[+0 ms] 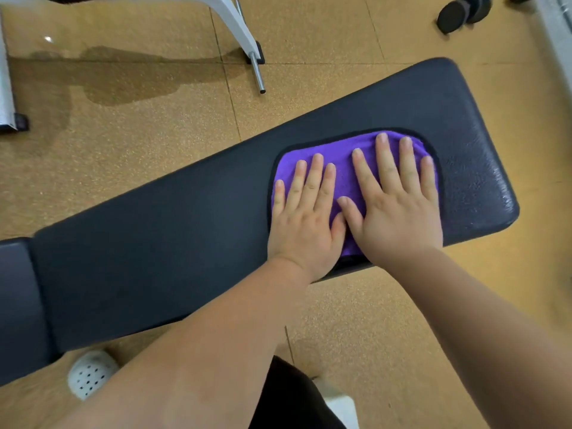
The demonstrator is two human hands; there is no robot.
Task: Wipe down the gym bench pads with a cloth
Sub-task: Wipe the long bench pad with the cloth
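The long black leatherette bench pad (154,243) is running slantwise across our view, and the one purple microfibre cloth with dark edging (343,178) is lying flat on it toward its right end, reaching from the near edge almost to the far edge and stopping short of the rounded right-hand corners. We are pressing both hands down on the cloth, side by side, with the thumbs touching in the middle. The left hand (305,224) is lying palm-down with its fingers (312,178) straight and close together. The right hand (399,218) is lying palm-down too, its fingers (383,162) straight and a little fanned; neither hand is curling round or pinching the fabric. We are judging this to be the wiping step itself, under way at the right end of the pad. The next move is calling for steady downward weight so that the cloth is travelling with the palms rather than bunching, and for a long sweep leftward along the bare stretch of pad. We are counting two pads in view: this long one, and a shorter dark one (15,305) just beside its left end, of which only part is showing and which the cloth is not touching. Beyond that we are counting one cloth and two hands. Whether any surface is already clean, we cannot tell.
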